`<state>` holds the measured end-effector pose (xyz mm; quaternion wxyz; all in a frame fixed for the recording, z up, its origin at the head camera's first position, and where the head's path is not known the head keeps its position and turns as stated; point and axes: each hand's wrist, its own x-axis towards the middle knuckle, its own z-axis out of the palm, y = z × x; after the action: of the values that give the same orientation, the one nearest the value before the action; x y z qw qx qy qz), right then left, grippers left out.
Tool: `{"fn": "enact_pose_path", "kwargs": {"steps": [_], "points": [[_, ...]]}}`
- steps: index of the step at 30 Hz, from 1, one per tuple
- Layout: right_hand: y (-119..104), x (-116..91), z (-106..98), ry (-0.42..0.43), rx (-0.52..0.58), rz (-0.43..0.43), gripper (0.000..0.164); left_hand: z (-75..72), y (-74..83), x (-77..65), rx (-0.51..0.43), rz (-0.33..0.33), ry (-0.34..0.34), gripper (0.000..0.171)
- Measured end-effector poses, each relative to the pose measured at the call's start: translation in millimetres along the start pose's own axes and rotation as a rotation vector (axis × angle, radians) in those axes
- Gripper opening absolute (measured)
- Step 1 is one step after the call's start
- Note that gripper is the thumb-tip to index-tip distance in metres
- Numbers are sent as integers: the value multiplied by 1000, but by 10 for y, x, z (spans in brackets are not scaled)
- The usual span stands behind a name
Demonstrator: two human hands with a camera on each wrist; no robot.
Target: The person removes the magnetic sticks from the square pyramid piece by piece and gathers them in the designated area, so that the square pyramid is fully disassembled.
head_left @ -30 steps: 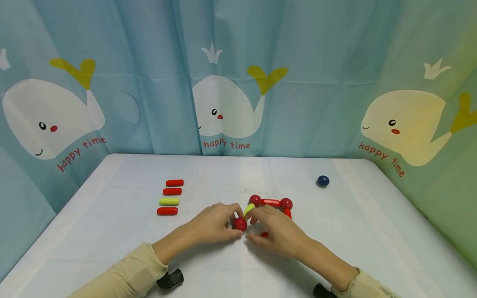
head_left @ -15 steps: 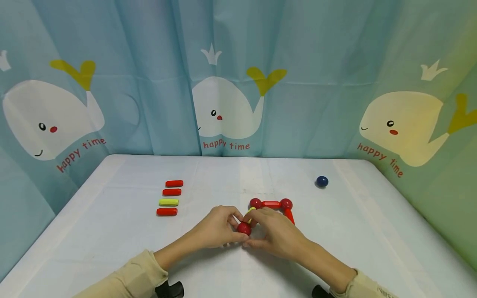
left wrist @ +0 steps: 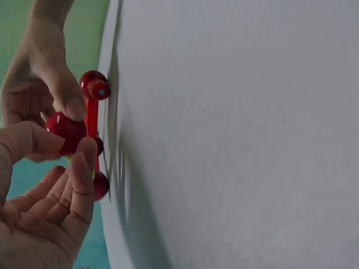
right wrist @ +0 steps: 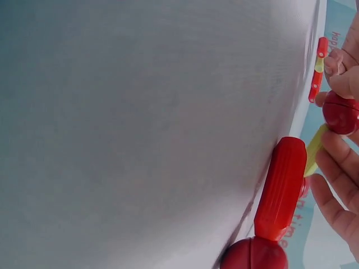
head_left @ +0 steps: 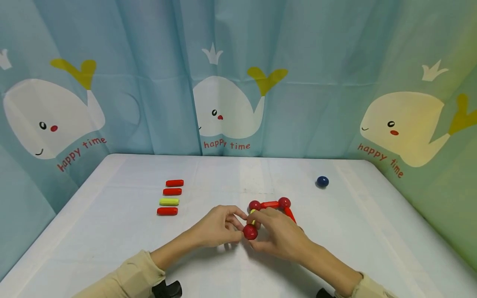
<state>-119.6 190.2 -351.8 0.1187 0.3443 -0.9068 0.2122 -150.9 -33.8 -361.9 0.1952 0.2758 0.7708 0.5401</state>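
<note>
A glossy red ball (head_left: 250,232) with a yellow rod (head_left: 253,212) running from it is between both hands over the white table. My left hand (head_left: 218,227) pinches the ball between thumb and fingertips, plainest in the left wrist view. From the other side, my right hand (head_left: 277,234) grips the same ball, its thumb against it and its fingers by the yellow rod. Beyond them lie red balls (head_left: 284,202) joined by a red rod (head_left: 270,204). Another red rod (head_left: 289,214) slants toward me, its near end hidden by the right hand in the head view.
To the left, red rods (head_left: 167,211) and a yellow rod (head_left: 169,201) lie in a column. A dark blue ball (head_left: 322,181) sits at the back right. Behind the white table (head_left: 93,231) hangs a blue curtain (head_left: 316,124) with whale prints.
Both hands have shifted the held red ball right and slightly toward me, and the yellow rod now stands close to the joined pieces' left ball. The joined pieces have turned slightly.
</note>
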Motion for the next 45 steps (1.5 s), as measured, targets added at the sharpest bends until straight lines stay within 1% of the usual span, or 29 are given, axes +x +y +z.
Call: {"fn": "enact_pose_path", "kwargs": {"steps": [2, 5, 7, 11, 12, 14, 17, 19, 21, 24, 26, 29, 34, 37, 41, 43, 45], "points": [[4, -31, -11, -10, 50, -4, 37, -6, 5, 7, 39, 19, 0, 38], [6, -76, -39, -50, 147, 13, 38, -17, 24, 14, 157, 64, 12, 40], [3, -106, -65, -83, 196, 29, 39, -22, 45, 18, 274, 92, 34, 41], [-2, -149, -119, -151, 221, 53, 39, -26, 85, 21, 523, 145, 67, 44], [-3, -158, -130, -167, 223, 56, 39, -25, 92, 23, 583, 156, 67, 44], [0, -174, -144, -191, 232, 48, 39, -24, 101, 24, 672, 183, 53, 47], [17, -203, -152, -205, 247, 10, 38, -22, 103, 29, 762, 215, -3, 51], [34, -223, -155, -202, 257, -24, 39, -22, 101, 33, 792, 251, -49, 48], [51, -244, -158, -196, 262, -54, 39, -21, 94, 35, 818, 289, -96, 39], [70, -271, -172, -197, 274, -73, 39, -20, 84, 27, 838, 337, -144, 24], [77, -282, -185, -207, 278, -65, 39, -21, 79, 22, 849, 348, -163, 20], [86, -299, -208, -215, 272, -51, 38, -24, 92, 20, 866, 343, -178, 21], [116, -334, -221, -180, 237, -28, 40, -31, 91, 33, 848, 321, -188, 21], [134, -346, -233, -162, 209, 15, 41, -35, 85, 39, 837, 291, -188, 21], [137, -343, -261, -165, 199, 102, 40, -39, 84, 33, 813, 243, -183, 19], [135, -338, -263, -157, 189, 128, 39, -38, 81, 27, 793, 234, -176, 17], [131, -330, -260, -146, 176, 143, 37, -38, 73, 22, 771, 241, -167, 16]]}}
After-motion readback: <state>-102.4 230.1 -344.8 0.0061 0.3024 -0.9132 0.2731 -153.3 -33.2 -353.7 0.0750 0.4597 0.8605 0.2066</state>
